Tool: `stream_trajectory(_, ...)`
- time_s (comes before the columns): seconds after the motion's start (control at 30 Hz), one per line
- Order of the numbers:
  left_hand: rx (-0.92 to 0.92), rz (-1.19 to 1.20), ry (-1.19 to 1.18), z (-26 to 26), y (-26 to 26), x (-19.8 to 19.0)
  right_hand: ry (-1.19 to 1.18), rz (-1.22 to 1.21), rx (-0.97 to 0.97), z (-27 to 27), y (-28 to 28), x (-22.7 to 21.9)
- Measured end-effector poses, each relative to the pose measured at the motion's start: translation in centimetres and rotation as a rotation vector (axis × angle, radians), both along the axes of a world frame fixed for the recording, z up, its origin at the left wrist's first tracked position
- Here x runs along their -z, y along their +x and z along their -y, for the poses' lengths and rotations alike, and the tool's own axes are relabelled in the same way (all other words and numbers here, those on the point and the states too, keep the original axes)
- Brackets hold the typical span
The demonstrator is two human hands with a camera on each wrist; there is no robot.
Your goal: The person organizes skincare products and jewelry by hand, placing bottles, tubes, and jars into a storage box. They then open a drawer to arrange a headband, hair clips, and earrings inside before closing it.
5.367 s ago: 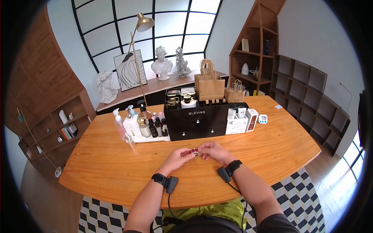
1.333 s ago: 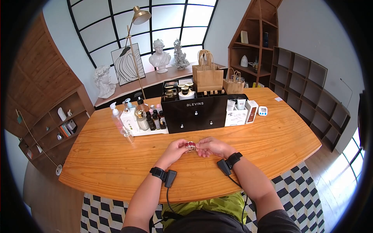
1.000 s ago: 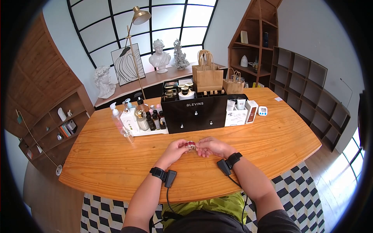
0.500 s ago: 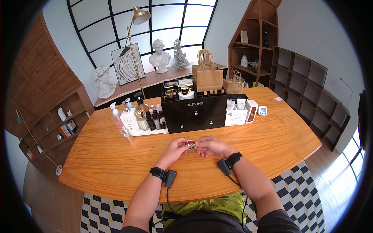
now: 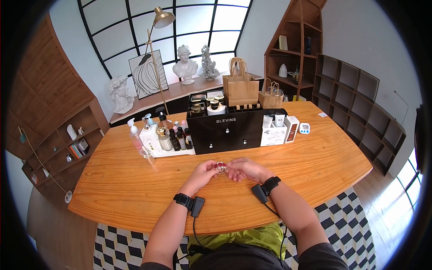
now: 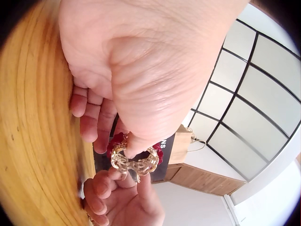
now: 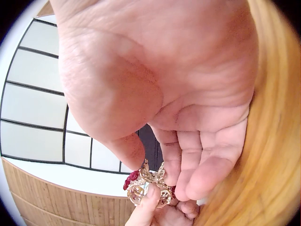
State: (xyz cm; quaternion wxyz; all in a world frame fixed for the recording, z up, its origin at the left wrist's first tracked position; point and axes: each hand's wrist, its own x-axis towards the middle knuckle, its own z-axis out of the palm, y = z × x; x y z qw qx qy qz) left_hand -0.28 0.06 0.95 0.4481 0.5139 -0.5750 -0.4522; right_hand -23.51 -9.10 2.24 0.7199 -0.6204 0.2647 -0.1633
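Note:
Both hands are raised over the front middle of the table, with a small gold openwork hair claw clip (image 5: 220,167) between them. Dark red flower ornaments (image 7: 132,179) decorate its outside. My left hand (image 5: 204,172) grips the clip from the left; its thumb presses into the gold lattice in the left wrist view. From the right, my right hand (image 5: 246,170) pinches the clip's near end between thumb and index finger (image 7: 172,165). The right hand's other fingers are loosely bent. Fingers cover part of the clip in both wrist views.
A black drawer organizer (image 5: 226,137) stands behind the hands, with paper bags (image 5: 241,92) above it. To its left is a white tray (image 5: 173,154) of several bottles; to its right, a white box (image 5: 273,136) and a small timer (image 5: 304,128).
Since the earliest frame, the head view has tilted and both hands sit slightly further left in it. Over the last second the clip turns slightly between the fingers while the hands stay nearly still.

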Motion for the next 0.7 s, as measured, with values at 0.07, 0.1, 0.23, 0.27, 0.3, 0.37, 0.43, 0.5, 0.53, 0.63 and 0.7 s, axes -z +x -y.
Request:
stream_trajectory(0.07,-0.003,0.002,0.002,0.21,0.12,0.3,0.012,0.007,0.0,-0.03,-0.01,-0.05)
stream_trajectory(0.1,0.006,-0.007,-0.014,0.34,0.18,0.5,-0.005,0.002,-0.004,-0.05,-0.01,-0.04)
stream_trajectory(0.23,0.003,0.0,-0.018,0.24,0.09,0.32,-0.024,-0.007,-0.01,-0.07,-0.01,0.04)
stream_trajectory(0.27,0.003,0.0,-0.018,0.15,0.02,0.2,-0.024,-0.007,-0.01,-0.06,0.0,0.05)
stream_trajectory(0.3,0.004,0.0,-0.022,0.06,-0.04,0.09,-0.024,-0.008,-0.012,-0.05,0.0,0.07)
stream_trajectory(0.37,0.006,0.0,-0.025,0.05,-0.02,0.04,-0.024,-0.008,-0.014,0.06,0.03,0.2)
stream_trajectory(0.43,0.013,0.012,-0.011,0.1,0.08,0.08,-0.027,-0.012,-0.022,0.18,0.08,0.38)
stream_trajectory(0.5,0.012,0.003,-0.013,0.15,0.08,0.19,-0.03,-0.015,-0.023,0.18,0.05,0.33)
stream_trajectory(0.53,0.011,-0.006,-0.014,0.18,0.1,0.27,-0.032,-0.018,-0.024,0.15,0.04,0.27)
stream_trajectory(0.63,0.01,0.001,-0.019,0.31,0.1,0.44,-0.035,-0.02,-0.019,0.06,0.02,0.18)
stream_trajectory(0.7,0.008,0.002,-0.013,0.35,0.11,0.46,-0.034,-0.017,-0.016,0.06,0.06,0.17)
